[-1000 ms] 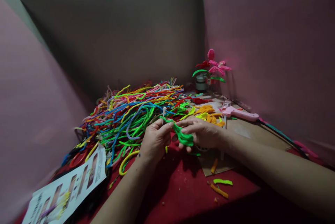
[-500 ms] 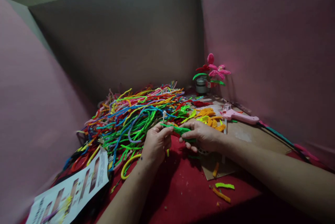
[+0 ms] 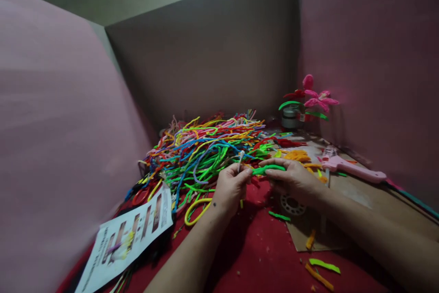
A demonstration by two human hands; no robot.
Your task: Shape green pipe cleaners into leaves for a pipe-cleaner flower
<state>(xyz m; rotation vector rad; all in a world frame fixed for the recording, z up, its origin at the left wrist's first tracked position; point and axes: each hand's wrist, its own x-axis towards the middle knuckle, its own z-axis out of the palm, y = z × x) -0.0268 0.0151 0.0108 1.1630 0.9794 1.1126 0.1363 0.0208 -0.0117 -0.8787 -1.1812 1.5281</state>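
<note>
Both my hands meet over the red tabletop (image 3: 260,256), just in front of a big heap of pipe cleaners (image 3: 206,151) in many colours. My left hand (image 3: 231,185) is closed in a pinch on one end of a green pipe cleaner piece (image 3: 267,169), with a short white stick (image 3: 241,158) poking up beside its fingers. My right hand (image 3: 293,178) is closed round the other end of the same green piece, which runs level between the two hands.
A printed instruction sheet (image 3: 126,238) lies at the front left. A pink glue gun (image 3: 350,167) rests on brown cardboard (image 3: 363,197) at the right. A pink pipe-cleaner flower in a small jar (image 3: 305,105) stands in the back corner. Cut green and orange scraps (image 3: 320,270) lie nearby. Pink and grey partition walls enclose the desk.
The green piece hung down in a loose clump between my hands; now it is drawn out straight and level. The camera has swung left, shifting everything rightwards.
</note>
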